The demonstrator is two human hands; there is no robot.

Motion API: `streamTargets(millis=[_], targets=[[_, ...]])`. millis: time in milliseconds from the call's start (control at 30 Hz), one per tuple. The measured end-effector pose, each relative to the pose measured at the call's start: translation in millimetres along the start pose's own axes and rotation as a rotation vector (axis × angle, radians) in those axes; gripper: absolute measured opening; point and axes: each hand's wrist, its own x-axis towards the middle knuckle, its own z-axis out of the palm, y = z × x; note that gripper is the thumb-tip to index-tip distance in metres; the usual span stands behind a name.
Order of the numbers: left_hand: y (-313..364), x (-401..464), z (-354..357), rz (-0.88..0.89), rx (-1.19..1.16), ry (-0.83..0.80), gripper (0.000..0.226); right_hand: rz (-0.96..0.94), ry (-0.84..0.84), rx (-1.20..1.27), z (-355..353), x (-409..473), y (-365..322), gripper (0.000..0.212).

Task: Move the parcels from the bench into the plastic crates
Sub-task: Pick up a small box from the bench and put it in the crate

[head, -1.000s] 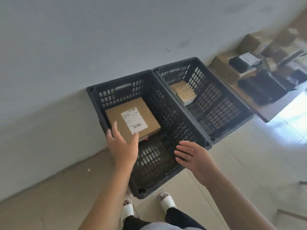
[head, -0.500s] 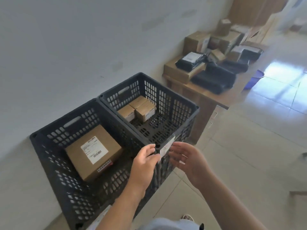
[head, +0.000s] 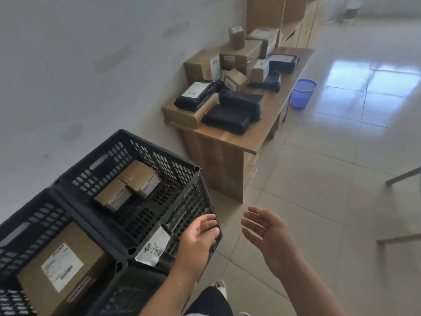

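Two black plastic crates stand side by side against the wall. The near crate (head: 34, 215) holds a large cardboard parcel (head: 61, 270) with a white label. The far crate (head: 159, 153) holds two small cardboard boxes (head: 127, 188). My left hand (head: 198, 238) is open, palm up, in front of the far crate's near wall. My right hand (head: 266, 233) is open beside it over the floor, holding nothing. The wooden bench (head: 262, 128) beyond carries several brown cardboard parcels (head: 202, 65) and black plastic mailer bags (head: 230, 115).
A white handwritten tag (head: 155, 247) hangs on the far crate's corner. A blue bin (head: 301, 93) sits on the tiled floor right of the bench. Wooden cabinets (head: 284, 17) stand behind the bench. Metal furniture legs (head: 401, 176) show at the right edge.
My view has swung from the crates toward the bench. My left hand has left the large parcel lying in the near crate, and both hands have come away, open, past the far crate.
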Motion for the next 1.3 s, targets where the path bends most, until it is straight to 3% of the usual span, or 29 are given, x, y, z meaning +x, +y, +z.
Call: streamTargets(millis=[333, 600, 800, 967, 1300], targets=[[60, 138, 135, 0.03, 0.026, -0.175, 0.023, -0.077, 0.211, 0.04, -69, 101, -113, 0.023], [160, 264, 237, 0.058, -0.028, -0.271, 0.022, -0.148, 0.274, -0.01, -77, 197, -254, 0.021], [209, 326, 302, 0.074, 0.023, -0.31, 0.022, -0.162, 0.326, 0.081, -101, 245, -319, 0.022], [230, 382, 342, 0.066, 0.024, -0.225, 0.022, -0.134, 0.307, 0.106, -121, 310, -369, 0.023], [308, 486, 422, 0.025, 0.031, 0.031, 0.025, -0.044, 0.083, 0.07, -140, 457, -511, 0.024]])
